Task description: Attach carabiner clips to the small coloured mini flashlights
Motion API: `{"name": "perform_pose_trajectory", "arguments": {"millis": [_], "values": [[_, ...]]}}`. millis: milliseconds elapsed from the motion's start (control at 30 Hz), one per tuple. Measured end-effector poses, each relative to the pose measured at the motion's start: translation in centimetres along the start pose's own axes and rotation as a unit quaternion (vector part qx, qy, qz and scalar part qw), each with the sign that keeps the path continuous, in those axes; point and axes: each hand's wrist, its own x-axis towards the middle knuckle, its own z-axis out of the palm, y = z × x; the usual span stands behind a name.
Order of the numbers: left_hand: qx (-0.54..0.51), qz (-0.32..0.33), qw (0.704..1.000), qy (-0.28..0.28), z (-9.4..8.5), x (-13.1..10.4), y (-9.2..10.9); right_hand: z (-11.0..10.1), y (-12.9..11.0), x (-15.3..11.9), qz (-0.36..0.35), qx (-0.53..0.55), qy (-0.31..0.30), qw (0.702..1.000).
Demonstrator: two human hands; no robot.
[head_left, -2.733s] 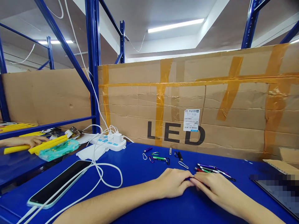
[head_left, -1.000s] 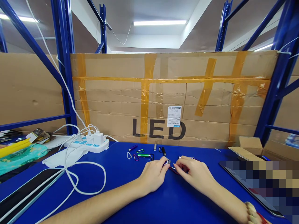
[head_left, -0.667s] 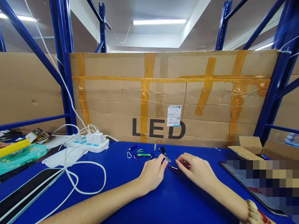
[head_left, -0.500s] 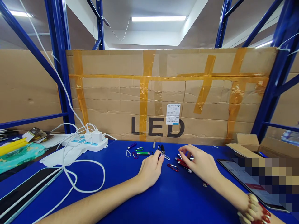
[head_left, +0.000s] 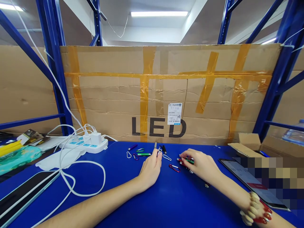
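My left hand [head_left: 150, 169] is closed in a pinch at the middle of the table, a small silvery piece [head_left: 160, 151] at its fingertips, its kind unclear. Just beyond lie a black tube [head_left: 164, 149], a grey tube [head_left: 155, 145] and a silver carabiner [head_left: 167, 157]. Over a small pile of coloured metal tubes, my right hand [head_left: 203, 163] curls its thumb and fingers around a green tube [head_left: 190, 161]; red tubes [head_left: 180, 161] show beneath. Between the hands rests a red carabiner [head_left: 174, 167]. Left of them are another green tube [head_left: 143, 154], a purple tube [head_left: 132, 147] and several small carabiners [head_left: 136, 156].
A white power strip [head_left: 83, 144] with looping cables [head_left: 102, 171] occupies the left side. On the right are a tablet [head_left: 251, 183] and an open carton [head_left: 247, 150]. A taped cardboard sheet [head_left: 114, 98] closes off the back between blue posts [head_left: 54, 63].
My left hand has shifted slightly left, uncovering more of the silver carabiner. Under my right hand's fingers a green tube now shows. The camera view has moved a little.
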Motion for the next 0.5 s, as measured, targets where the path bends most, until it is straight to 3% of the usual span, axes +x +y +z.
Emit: {"name": "perform_pose_trajectory", "arguments": {"millis": [133, 267, 500], "values": [[-0.025, -0.008, 1.0, -0.011, 0.17, 0.02, -0.18, 0.15, -0.66, -0.26, -0.067, 0.019, -0.032, 0.997], [-0.023, -0.008, 1.0, -0.016, 0.33, -0.11, -0.1, 0.13, -0.95, -0.27, -0.061, 0.006, -0.043, 0.997], [-0.01, 0.071, 0.996, -0.046, 0.37, -0.42, 0.22, 0.97, -0.85, -0.37, -0.081, 0.046, -0.033, 0.995]]}}
